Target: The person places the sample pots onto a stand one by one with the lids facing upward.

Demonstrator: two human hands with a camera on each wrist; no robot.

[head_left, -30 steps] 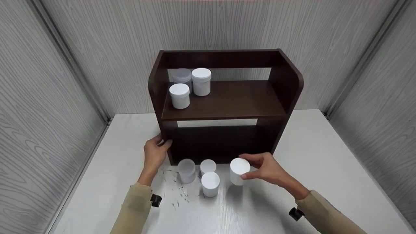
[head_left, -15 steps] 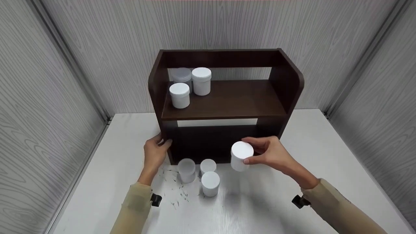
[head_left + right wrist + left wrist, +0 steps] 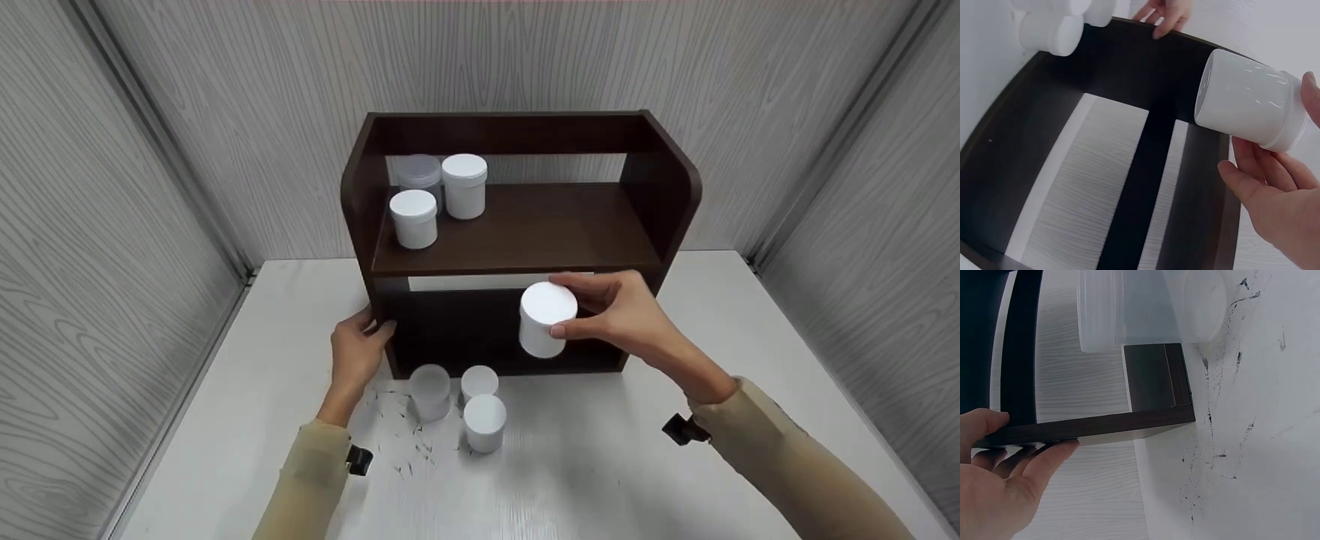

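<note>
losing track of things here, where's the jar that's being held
In the head view, the right hand holds the white jar in front of the shelf's lower compartment, above and right of three jars on the table.

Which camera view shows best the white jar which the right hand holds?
The right wrist view: the white lidded jar appears largest there, its side plainly visible. The head view shows it smaller, from above; the left wrist view misses it.

Tabletop [image 3: 285,322]: bright, soft shadow right of lower centre, pale sheen near bottom
Shelf [image 3: 525,244]: lower compartment nearly black
Held jar [image 3: 1247,98]: small glints, upper right
Right wrist view: hazy, edges bowed
</note>
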